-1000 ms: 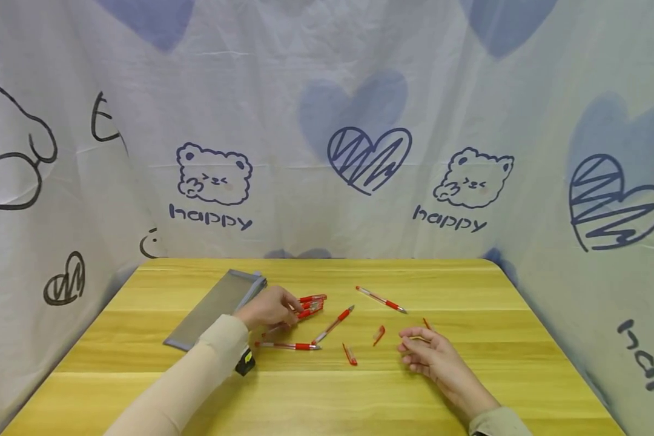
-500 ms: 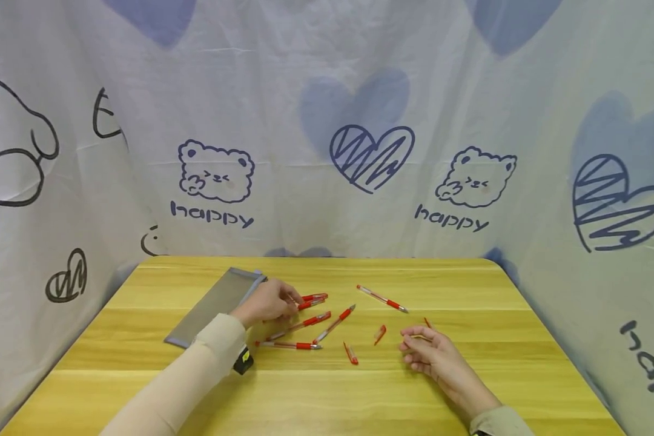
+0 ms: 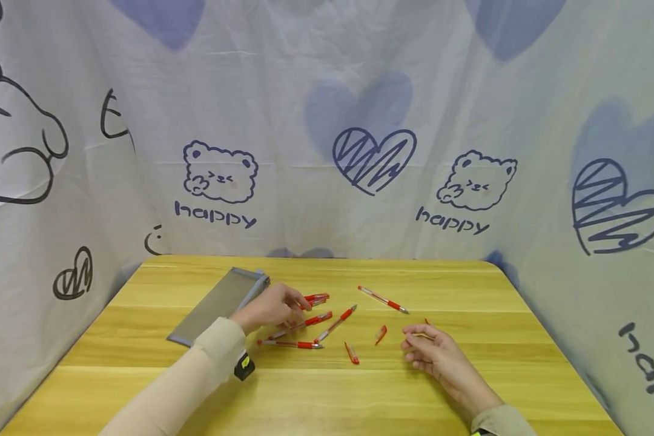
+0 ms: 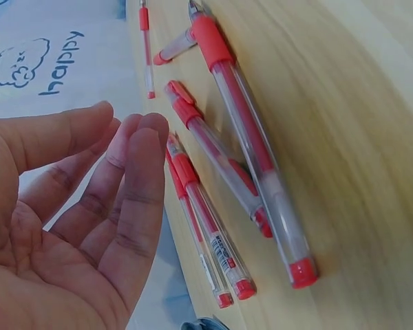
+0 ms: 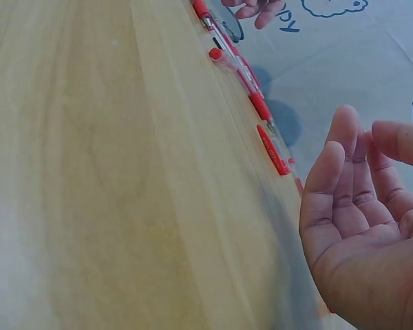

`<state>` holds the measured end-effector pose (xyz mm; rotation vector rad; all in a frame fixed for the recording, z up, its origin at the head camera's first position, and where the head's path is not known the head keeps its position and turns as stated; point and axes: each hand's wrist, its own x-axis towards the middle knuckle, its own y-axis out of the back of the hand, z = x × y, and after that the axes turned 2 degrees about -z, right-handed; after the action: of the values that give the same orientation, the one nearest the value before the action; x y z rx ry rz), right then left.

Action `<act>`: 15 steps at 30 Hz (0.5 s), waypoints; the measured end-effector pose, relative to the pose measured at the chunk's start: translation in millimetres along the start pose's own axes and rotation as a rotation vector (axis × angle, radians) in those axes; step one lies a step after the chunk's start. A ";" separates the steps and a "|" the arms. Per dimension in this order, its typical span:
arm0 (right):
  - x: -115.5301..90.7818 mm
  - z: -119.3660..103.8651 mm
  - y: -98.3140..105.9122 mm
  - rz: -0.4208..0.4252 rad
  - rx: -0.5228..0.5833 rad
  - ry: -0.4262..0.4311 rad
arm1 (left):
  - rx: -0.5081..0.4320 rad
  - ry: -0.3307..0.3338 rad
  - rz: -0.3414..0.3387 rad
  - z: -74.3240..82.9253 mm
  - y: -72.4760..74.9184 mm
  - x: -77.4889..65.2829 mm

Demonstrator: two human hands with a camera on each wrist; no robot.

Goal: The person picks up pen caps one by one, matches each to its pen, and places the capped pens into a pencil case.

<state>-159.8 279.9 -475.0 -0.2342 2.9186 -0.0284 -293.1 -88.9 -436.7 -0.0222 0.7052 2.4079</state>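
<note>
My left hand (image 3: 275,307) hovers at the left of the pens, fingers loosely bent and nothing between them, as the left wrist view confirms. Nearest to it are two capped red gel pens (image 3: 317,298), side by side. Another capped gel pen (image 3: 318,318) lies just in front of the hand. Three uncapped gel pens lie around: one in front (image 3: 305,345), one slanted in the middle (image 3: 344,315), one farther back (image 3: 384,300). My right hand (image 3: 438,363) stays over the right side, relaxed, holding nothing. Two loose red pen caps (image 3: 381,334) (image 3: 352,353) lie left of it.
A grey mesh zip pouch (image 3: 212,307) lies flat at the left, partly behind the left arm. A small red piece (image 3: 427,322) shows behind the right hand. The wooden table (image 3: 327,393) ends at a printed cloth curtain (image 3: 289,109).
A capped pen at my left fingers came apart from the others and now lies nearer to me. The left hand shifted back, then slightly right. The right hand stayed in place.
</note>
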 end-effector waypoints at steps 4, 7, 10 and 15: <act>-0.2 -1.2 2.5 -0.008 0.005 0.003 | 0.008 -0.009 -0.019 0.4 -1.8 -3.4; -0.3 -2.2 4.4 -0.002 0.011 0.004 | 0.014 -0.023 -0.034 1.3 -2.5 -6.1; 0.4 -2.1 5.4 0.004 0.024 0.000 | 0.019 -0.050 -0.046 2.3 -3.2 -9.4; 1.0 -1.7 7.7 0.015 0.023 -0.008 | 0.037 -0.060 -0.060 3.0 -4.9 -14.1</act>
<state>-162.3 287.3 -473.8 -0.2080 2.9105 -0.0581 -278.5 -92.2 -433.9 0.0430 0.7111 2.3282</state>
